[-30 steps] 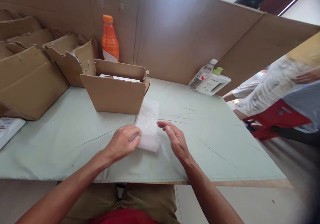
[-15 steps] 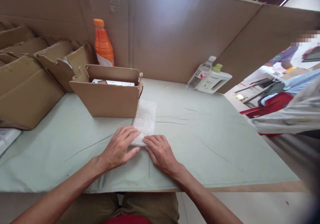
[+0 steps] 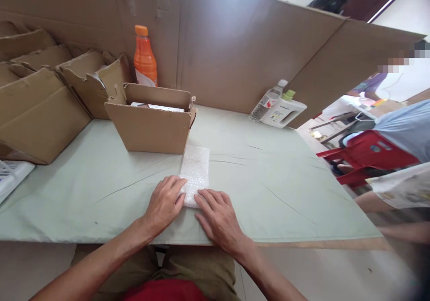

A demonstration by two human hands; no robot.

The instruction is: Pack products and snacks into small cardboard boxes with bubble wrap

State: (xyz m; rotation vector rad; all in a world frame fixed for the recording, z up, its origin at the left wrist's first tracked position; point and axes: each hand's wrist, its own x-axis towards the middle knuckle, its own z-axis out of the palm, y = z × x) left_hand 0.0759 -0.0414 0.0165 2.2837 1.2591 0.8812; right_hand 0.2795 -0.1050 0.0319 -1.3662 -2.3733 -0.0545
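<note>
Leftmost, torn cardboard boxes (image 3: 40,99) line the 9 o'clock edge of the green-covered table (image 3: 285,189); an orange bottle (image 3: 145,57) stands at 11, behind the open carton (image 3: 151,124). Bubble-wrap pad (image 3: 195,169) lies flat at centre, its far end just beside the carton. Left hand (image 3: 165,202) rests flat, fingers extended, pressing the pad's near left corner, apparently to hold it flat. Right hand (image 3: 217,216) likewise flat and open on the near edge. White jug (image 3: 284,110) at 1 o'clock.
</note>
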